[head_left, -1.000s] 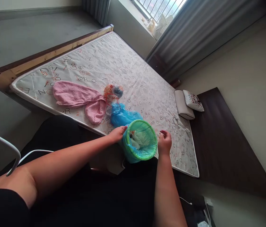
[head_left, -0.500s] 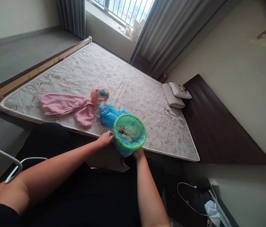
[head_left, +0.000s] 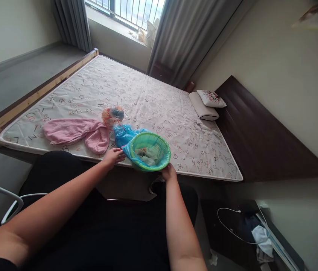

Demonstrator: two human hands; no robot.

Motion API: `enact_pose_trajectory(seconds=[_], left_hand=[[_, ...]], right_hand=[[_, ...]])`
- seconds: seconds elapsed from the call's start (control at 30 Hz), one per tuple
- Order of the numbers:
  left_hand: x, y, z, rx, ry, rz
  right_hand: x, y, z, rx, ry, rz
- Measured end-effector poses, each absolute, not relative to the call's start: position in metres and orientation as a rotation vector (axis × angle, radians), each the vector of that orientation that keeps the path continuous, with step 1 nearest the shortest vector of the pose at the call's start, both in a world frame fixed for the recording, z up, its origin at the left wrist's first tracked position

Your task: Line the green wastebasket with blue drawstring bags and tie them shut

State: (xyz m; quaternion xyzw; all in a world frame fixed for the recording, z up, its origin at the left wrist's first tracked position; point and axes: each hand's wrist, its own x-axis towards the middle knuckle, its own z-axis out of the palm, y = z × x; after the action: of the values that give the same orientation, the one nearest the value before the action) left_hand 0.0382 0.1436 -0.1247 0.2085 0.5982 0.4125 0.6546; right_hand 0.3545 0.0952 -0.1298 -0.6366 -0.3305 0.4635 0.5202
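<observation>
A green mesh wastebasket (head_left: 166,152) lined with a thin plastic bag is at the mattress's near edge, its mouth tipped up toward me. Crumpled whitish trash (head_left: 149,157) lies inside. My right hand (head_left: 170,172) supports the basket from its near right side, fingers partly hidden beneath the rim. On the other side, my left hand (head_left: 114,155) pinches the blue plastic bag (head_left: 122,136) where it spreads out left of the basket. A pink towel-like cloth (head_left: 75,131) and a clear-orange plastic bag (head_left: 113,114) with something dark in it lie beyond my left hand.
The letter-printed mattress (head_left: 147,94) fills the middle, with a beige pillow (head_left: 203,106) and a patterned cushion (head_left: 211,98) by the dark headboard (head_left: 268,131). A white cable (head_left: 226,226) curls over a dark surface at lower right.
The basket has risen and tilted, so its rim looks flatter. My left hand has moved left from the rim, onto the blue plastic. The view has shifted slightly.
</observation>
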Motion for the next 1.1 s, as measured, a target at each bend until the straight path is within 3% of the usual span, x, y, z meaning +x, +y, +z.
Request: enact_pose_trajectory(seconds=[0.2,0.6,0.87,1.1], left_hand=[[0.030,0.152,-0.112,0.408,1.305,0.985],[0.069,0.127,-0.143,0.488,1.316,0.624],[0.066,0.148,-0.132,0.341,1.298,0.841],[0.042,0.161,-0.114,0.268,1.204,0.982]], right_hand=[[0.374,0.087,-0.100,-1.344,-0.469,1.165],[0.339,0.061,-0.053,-1.189,-0.271,1.315],[0.320,0.032,-0.046,-1.278,-0.578,1.410],[0.306,0.022,-0.042,-1.155,-0.517,1.465]])
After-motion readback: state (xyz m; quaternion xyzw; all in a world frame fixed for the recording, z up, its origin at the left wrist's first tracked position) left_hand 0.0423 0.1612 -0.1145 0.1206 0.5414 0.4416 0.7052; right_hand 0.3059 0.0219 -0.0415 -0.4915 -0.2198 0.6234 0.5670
